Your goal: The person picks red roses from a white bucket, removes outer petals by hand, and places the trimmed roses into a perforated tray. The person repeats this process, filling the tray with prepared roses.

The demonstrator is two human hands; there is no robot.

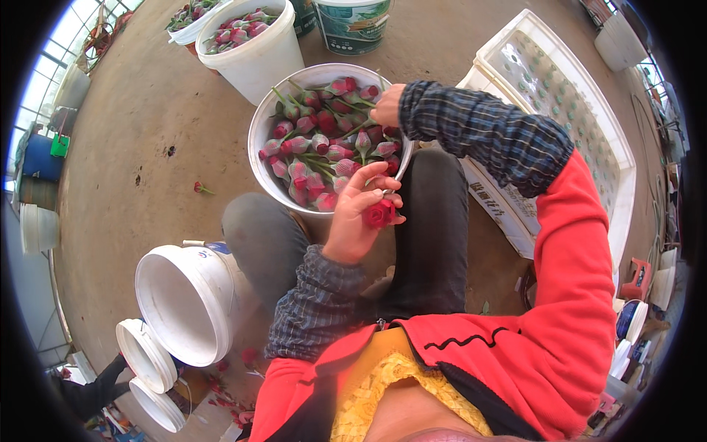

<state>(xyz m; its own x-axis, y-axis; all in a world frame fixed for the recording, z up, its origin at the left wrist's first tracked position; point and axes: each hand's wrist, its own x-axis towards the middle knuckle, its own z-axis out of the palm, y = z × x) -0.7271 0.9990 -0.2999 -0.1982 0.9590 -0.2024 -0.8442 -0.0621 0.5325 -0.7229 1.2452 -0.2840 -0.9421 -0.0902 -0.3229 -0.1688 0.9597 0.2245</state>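
A white bucket [259, 163] full of rosebuds stands between my knees; many of the buds [324, 144] wear pale net sleeves, and green stems poke up among them. Over the bucket's near edge, my left hand [359, 210] is closed around an open red rose [380, 214], bloom toward me. My right hand [387, 105] is at the bucket's far right rim, its fingers curled together beside a green stem. Whatever those fingers pinch is hidden by the hand itself.
More rosebuds fill a white bucket [254, 62] farther off, near a green tub [353, 29]. A long white crate [508, 70] stands at my right. Empty white buckets [184, 306] lie tipped at my left. One loose rose [200, 188] lies on the floor.
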